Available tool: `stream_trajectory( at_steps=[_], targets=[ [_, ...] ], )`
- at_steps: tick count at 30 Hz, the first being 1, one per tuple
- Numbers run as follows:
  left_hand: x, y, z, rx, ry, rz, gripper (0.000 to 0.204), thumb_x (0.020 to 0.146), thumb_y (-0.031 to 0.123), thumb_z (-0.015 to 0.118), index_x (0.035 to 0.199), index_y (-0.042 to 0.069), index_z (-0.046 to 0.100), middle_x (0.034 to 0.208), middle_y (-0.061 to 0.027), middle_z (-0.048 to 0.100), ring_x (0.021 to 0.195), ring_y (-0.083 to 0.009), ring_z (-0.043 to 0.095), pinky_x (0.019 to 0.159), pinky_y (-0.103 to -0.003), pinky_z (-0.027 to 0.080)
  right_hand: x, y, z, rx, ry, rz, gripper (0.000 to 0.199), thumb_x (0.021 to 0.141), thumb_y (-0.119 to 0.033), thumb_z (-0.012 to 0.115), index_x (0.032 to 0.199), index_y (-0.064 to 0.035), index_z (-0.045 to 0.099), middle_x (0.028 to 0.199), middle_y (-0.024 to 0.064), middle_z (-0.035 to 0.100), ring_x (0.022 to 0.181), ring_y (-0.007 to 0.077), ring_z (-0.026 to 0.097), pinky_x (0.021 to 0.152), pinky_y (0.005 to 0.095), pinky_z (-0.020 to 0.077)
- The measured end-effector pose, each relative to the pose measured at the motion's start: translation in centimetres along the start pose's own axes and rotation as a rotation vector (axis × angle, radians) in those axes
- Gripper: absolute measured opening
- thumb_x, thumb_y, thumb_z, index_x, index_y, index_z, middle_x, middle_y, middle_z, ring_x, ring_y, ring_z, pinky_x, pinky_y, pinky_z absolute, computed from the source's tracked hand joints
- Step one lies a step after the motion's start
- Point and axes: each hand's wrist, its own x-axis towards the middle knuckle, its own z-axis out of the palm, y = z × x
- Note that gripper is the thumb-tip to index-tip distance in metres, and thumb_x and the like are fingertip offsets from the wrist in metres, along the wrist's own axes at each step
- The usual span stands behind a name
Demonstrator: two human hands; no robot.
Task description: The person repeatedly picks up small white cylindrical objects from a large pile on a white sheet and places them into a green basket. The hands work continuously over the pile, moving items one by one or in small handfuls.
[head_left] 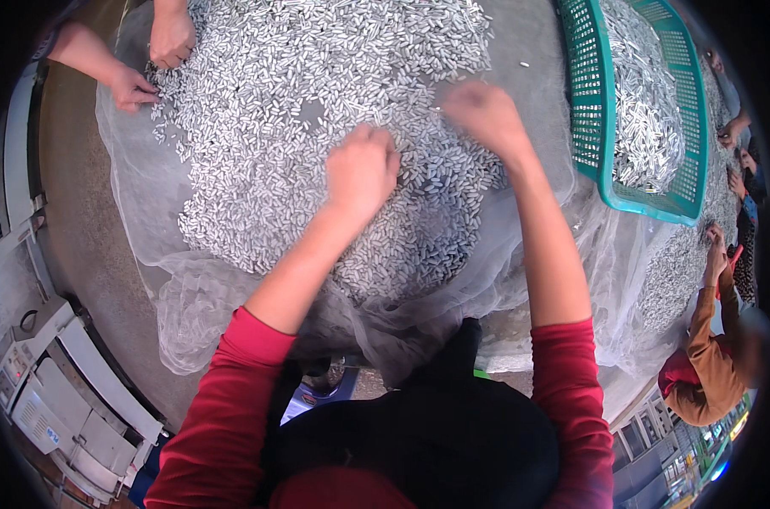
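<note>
A broad heap of small silvery oblong pieces [300, 93] lies on sheer white netting [173, 288] spread over a table. My left hand [361, 168] is curled into a fist, resting on the heap near its middle. My right hand [485, 112] is blurred, with its fingers pinched over the pieces at the heap's right side; whether it holds one I cannot tell. Both my forearms wear red sleeves.
A teal plastic basket [597, 110] filled with the same silvery pieces stands at the right. Another person's two hands [151, 59] work at the heap's far left. More people sit along the right edge, one in an orange-brown top [707, 365]. A white machine [54, 399] stands at lower left.
</note>
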Motion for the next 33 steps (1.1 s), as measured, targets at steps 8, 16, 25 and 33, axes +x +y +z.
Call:
stream_trajectory(
  at_steps=[8,16,25,33],
  targets=[
    [-0.3,2.2,-3.5,-0.219,0.105,0.301,0.01,0.077,0.012,0.07,0.083,0.008,0.063,0.089,-0.0078,0.062,0.083,-0.0264,0.06,0.073,-0.038,0.047,-5.3,0.7,2.6,1.413,-0.429,0.117,0.027,0.095,-0.029,0.052,0.106,-0.0058,0.058,0.097,0.0046,0.064,0.094,0.0154,0.06,0.081,0.0323,0.048],
    [1.1,0.3,-3.7,-0.169,0.223,0.171,0.011,0.082,0.01,0.064,0.092,0.008,0.068,0.102,-0.0086,0.065,0.094,-0.0293,0.061,0.083,-0.038,0.048,-3.1,-1.6,5.2,1.087,-0.431,0.258,0.025,0.096,-0.026,0.054,0.108,-0.005,0.06,0.074,-0.0018,0.05,0.057,0.0063,0.044,0.047,0.0213,0.032],
    [3.0,-2.4,-2.0,-0.226,0.177,0.136,0.011,0.084,0.008,0.061,0.093,0.006,0.067,0.098,-0.0103,0.065,0.097,-0.0295,0.061,0.085,-0.037,0.047,-2.6,2.6,0.4,0.941,-0.094,0.413,0.022,0.091,-0.026,0.06,0.104,-0.009,0.062,0.061,-0.0073,0.039,0.048,0.0034,0.031,0.04,0.0218,0.0199],
    [1.8,1.8,3.9,0.024,-0.067,0.535,0.047,0.087,0.013,0.057,0.132,0.005,0.046,0.141,-0.0147,0.04,0.136,-0.0295,0.034,0.113,-0.045,0.027,-2.1,4.9,-0.6,0.31,0.217,-0.069,0.028,0.085,-0.025,0.066,0.105,-0.0048,0.066,0.079,0.0023,0.065,0.065,0.0147,0.058,0.059,0.0249,0.044]
  ],
)
